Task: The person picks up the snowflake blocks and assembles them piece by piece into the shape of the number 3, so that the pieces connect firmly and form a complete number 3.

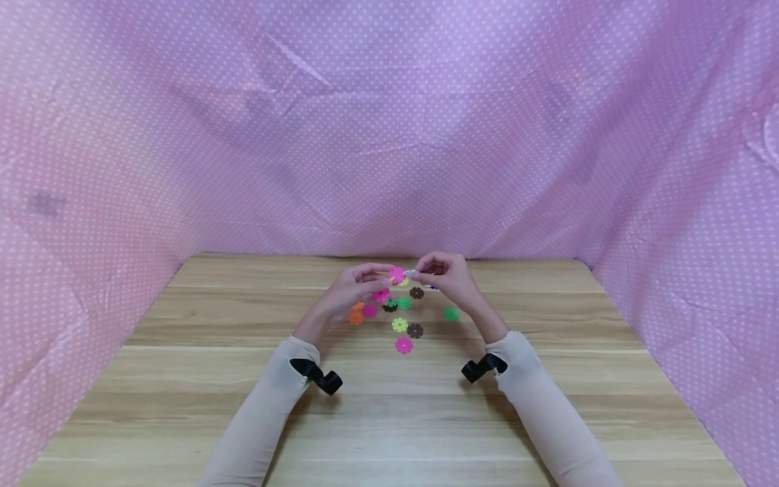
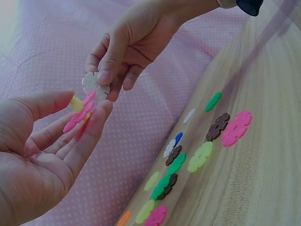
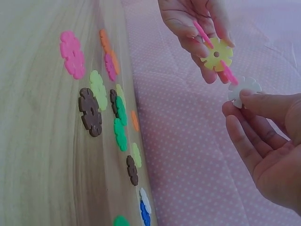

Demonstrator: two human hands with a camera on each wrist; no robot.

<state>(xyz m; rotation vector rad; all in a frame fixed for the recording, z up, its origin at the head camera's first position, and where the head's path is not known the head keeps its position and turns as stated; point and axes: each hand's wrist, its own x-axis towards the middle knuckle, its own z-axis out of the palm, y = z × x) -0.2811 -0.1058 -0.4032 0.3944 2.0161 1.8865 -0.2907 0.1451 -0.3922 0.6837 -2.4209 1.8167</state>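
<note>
My left hand [image 1: 351, 289] pinches a small joined piece: a yellow notched flower disc [image 3: 212, 61] with a pink flower disc [image 3: 230, 73] slotted into its edge and more pink showing on the opposite side. Between the thumb and fingers of my right hand [image 1: 452, 279] is a white flower disc [image 2: 92, 84]. In the right wrist view the white disc meets the edge of the nearer pink one; whether they interlock I cannot tell. Both hands are raised above the far part of the table, close together. Fingers hide part of the joined piece.
Loose flower discs lie on the wooden table [image 1: 389, 419] below the hands: a pink disc [image 1: 404, 345], a brown disc [image 1: 415, 331], a green disc [image 1: 451, 314], an orange disc [image 1: 356, 318] and several others. Pink dotted cloth [image 1: 389, 135] surrounds the table's back and sides.
</note>
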